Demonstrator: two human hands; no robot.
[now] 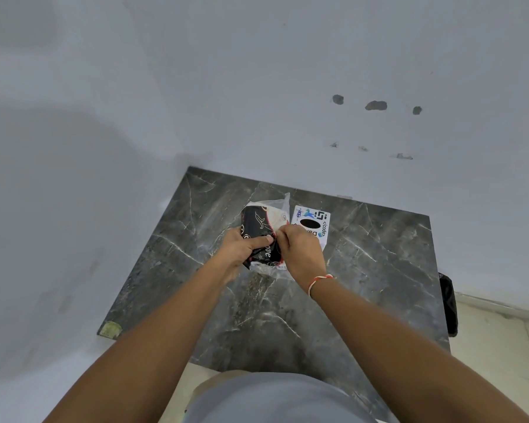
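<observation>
A soft tissue pack (258, 227) in a black, red and white plastic wrapper lies on the dark marble table (364, 270). My left hand (242, 250) grips the pack's near left side, thumb across the black print. My right hand (300, 251) pinches the wrapper's edge beside that thumb, fingers curled. A white tissue box (313, 221) with a black oval opening and coloured logos stands just right of the pack, partly hidden behind my right hand.
The table stands in a corner of grey-white walls (287, 87), which close it in at the back and left. A black object (449, 303) hangs off the table's right edge. Pale floor (501, 346) shows to the right.
</observation>
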